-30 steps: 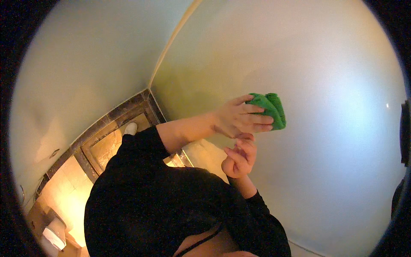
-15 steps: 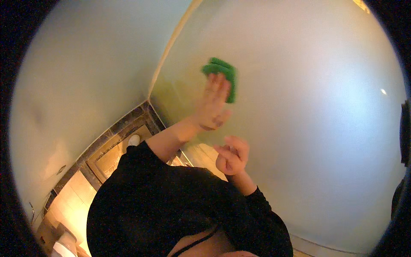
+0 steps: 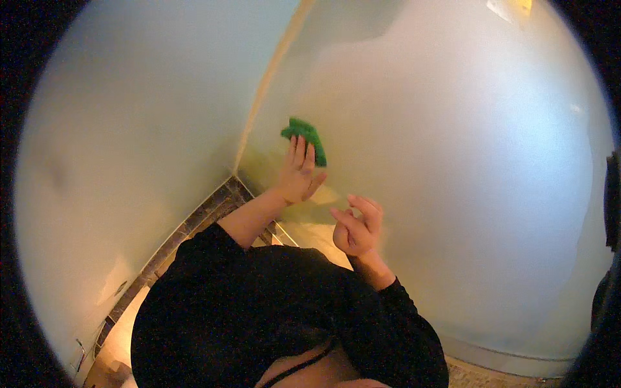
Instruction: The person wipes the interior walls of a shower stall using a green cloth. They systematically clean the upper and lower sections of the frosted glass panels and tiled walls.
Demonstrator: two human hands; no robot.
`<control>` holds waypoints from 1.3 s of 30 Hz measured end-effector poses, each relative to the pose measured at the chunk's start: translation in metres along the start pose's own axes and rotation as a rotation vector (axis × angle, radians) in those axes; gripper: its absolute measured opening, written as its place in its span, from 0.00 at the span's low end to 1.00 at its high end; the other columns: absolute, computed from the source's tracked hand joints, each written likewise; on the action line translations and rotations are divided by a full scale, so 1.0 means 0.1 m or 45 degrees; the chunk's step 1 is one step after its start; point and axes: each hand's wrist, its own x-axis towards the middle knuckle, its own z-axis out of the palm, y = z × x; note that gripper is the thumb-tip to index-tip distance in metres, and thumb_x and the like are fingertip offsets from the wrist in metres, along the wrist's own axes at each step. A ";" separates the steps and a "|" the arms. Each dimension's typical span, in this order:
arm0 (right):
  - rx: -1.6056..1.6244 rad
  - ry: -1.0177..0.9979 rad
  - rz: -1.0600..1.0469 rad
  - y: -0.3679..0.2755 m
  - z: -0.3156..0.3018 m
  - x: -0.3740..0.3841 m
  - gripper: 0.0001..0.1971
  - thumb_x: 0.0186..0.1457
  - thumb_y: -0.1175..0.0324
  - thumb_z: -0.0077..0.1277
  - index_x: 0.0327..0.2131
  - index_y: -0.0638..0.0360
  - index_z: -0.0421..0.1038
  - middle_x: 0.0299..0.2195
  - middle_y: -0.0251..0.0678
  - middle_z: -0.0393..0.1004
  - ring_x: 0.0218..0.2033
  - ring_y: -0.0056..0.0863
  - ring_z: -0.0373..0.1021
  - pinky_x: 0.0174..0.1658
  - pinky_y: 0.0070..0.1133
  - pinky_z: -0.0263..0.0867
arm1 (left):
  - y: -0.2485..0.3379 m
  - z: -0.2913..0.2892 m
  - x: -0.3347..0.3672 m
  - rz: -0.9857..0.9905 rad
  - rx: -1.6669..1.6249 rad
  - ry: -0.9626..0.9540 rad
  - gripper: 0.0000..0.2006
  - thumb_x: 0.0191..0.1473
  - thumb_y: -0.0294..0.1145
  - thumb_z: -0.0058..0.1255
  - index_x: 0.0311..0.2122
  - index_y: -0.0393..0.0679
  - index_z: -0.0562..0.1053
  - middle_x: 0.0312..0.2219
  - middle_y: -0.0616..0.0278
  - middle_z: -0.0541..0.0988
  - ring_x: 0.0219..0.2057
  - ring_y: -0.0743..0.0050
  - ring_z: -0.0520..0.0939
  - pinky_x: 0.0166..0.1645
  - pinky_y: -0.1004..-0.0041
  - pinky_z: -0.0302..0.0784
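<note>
A green cloth (image 3: 307, 138) lies folded against a smooth, pale, glossy wall (image 3: 446, 161). My left hand (image 3: 299, 173) presses it there, with the fingers stretched over its lower part and the thumb out to the right. Lower and to the right, my right hand (image 3: 357, 227) is raised in front of the same wall. Its fingers are loosely bent, the thumb side stands apart from them, and nothing shows in it. Both forearms come out of black sleeves.
A second pale wall (image 3: 129, 142) meets this one at a yellowish vertical corner seam (image 3: 264, 87). Dark tiled trim (image 3: 210, 207) runs along the bottom of the walls. At the right rim hangs a dark object (image 3: 611, 200) I cannot make out.
My left hand and the green cloth have moved down and to the left, closer to the corner seam. My right hand stays about where it was. The view has shifted somewhat.
</note>
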 end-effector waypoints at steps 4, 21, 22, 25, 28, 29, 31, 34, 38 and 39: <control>-0.020 0.038 -0.001 -0.08 0.16 0.18 0.20 0.41 0.85 0.50 0.34 0.48 0.82 0.44 0.38 0.75 0.41 0.38 0.71 0.43 0.29 0.68 | -0.08 -0.27 0.13 0.210 -0.087 -0.135 0.40 0.53 0.43 0.57 0.66 0.37 0.55 0.65 0.36 0.52 0.63 0.20 0.54 0.64 0.36 0.53; -0.184 0.103 0.114 -0.19 0.58 0.10 0.17 0.37 0.85 0.48 0.30 0.55 0.81 0.44 0.41 0.72 0.40 0.37 0.69 0.39 0.26 0.67 | -0.26 -0.25 1.25 -0.052 -0.031 0.186 0.43 0.55 0.48 0.53 0.65 0.30 0.49 0.66 0.27 0.42 0.66 0.18 0.44 0.67 0.37 0.42; -0.154 0.111 0.130 -0.18 0.63 0.08 0.17 0.37 0.85 0.48 0.30 0.55 0.81 0.44 0.41 0.72 0.40 0.37 0.69 0.39 0.26 0.67 | -0.38 -0.22 0.92 -0.122 -0.067 0.107 0.44 0.56 0.47 0.52 0.66 0.29 0.46 0.66 0.26 0.39 0.65 0.17 0.41 0.67 0.37 0.40; -0.106 0.088 0.148 -0.21 0.73 0.04 0.17 0.38 0.86 0.48 0.30 0.55 0.81 0.44 0.42 0.73 0.39 0.37 0.70 0.40 0.26 0.67 | -0.47 -0.27 0.16 -0.257 -0.144 -0.141 0.45 0.59 0.47 0.48 0.66 0.27 0.39 0.66 0.25 0.35 0.65 0.14 0.38 0.67 0.37 0.38; -0.110 0.030 0.137 -0.17 0.77 0.07 0.17 0.38 0.87 0.48 0.30 0.56 0.80 0.44 0.43 0.72 0.39 0.37 0.70 0.39 0.25 0.68 | -0.51 -0.27 0.13 -0.160 -0.175 -0.139 0.44 0.60 0.48 0.45 0.67 0.27 0.39 0.66 0.25 0.35 0.65 0.14 0.38 0.67 0.37 0.38; -0.087 0.030 0.152 -0.16 0.77 0.06 0.17 0.38 0.87 0.47 0.30 0.56 0.80 0.44 0.43 0.72 0.39 0.37 0.70 0.38 0.25 0.68 | -0.45 -0.30 0.29 -0.099 -0.193 -0.098 0.43 0.61 0.49 0.45 0.67 0.27 0.40 0.66 0.25 0.35 0.65 0.15 0.39 0.67 0.37 0.38; -0.037 0.030 0.152 -0.11 0.78 0.05 0.18 0.38 0.88 0.46 0.29 0.56 0.80 0.44 0.43 0.72 0.39 0.37 0.70 0.38 0.24 0.68 | -0.34 -0.41 0.79 -0.003 -0.201 -0.081 0.41 0.61 0.49 0.44 0.66 0.26 0.45 0.66 0.26 0.38 0.65 0.16 0.40 0.67 0.39 0.39; 0.024 0.021 0.112 -0.09 0.83 0.25 0.18 0.37 0.88 0.45 0.28 0.56 0.80 0.43 0.43 0.72 0.39 0.37 0.69 0.36 0.23 0.68 | -0.20 -0.63 1.51 0.015 -0.176 0.098 0.40 0.60 0.48 0.45 0.65 0.25 0.48 0.66 0.26 0.41 0.66 0.18 0.42 0.67 0.40 0.39; 0.079 -0.084 0.060 -0.15 0.99 0.93 0.18 0.36 0.87 0.44 0.27 0.56 0.80 0.43 0.44 0.72 0.38 0.36 0.69 0.35 0.23 0.68 | -0.54 -0.81 1.75 -0.078 -0.138 0.143 0.43 0.60 0.49 0.46 0.66 0.25 0.46 0.66 0.27 0.39 0.66 0.21 0.41 0.68 0.41 0.39; 0.085 -0.121 0.045 -0.17 1.06 1.14 0.18 0.36 0.87 0.44 0.27 0.56 0.80 0.42 0.44 0.72 0.37 0.36 0.69 0.35 0.23 0.69 | -0.67 -0.86 1.75 -0.143 -0.133 0.154 0.44 0.59 0.50 0.46 0.66 0.25 0.44 0.66 0.27 0.38 0.67 0.22 0.40 0.68 0.41 0.38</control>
